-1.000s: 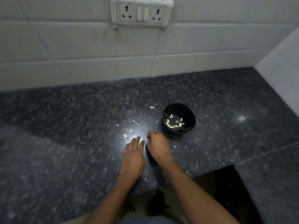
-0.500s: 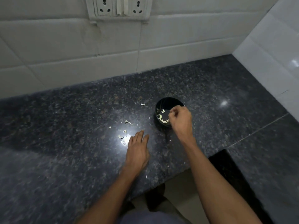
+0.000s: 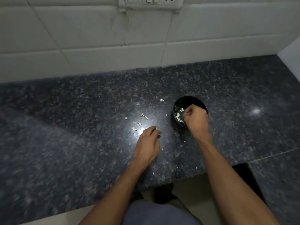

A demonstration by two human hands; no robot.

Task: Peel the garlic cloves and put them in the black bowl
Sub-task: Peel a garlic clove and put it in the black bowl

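Lying on the dark counter (image 3: 65, 143), pale garlic skins (image 3: 136, 127) are seen at the left. The left hand (image 3: 146, 143) is rested beside them, fingers loosely curled; whether anything is pinched cannot be told. The right hand (image 3: 195, 118) is held curled over the black bowl (image 3: 189, 101), where peeled cloves (image 3: 178, 116) are gathered.

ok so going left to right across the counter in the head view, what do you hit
garlic skin scraps → left hand → lone skin flake → black bowl with peeled garlic cloves, the right hand over it → bright light reflection
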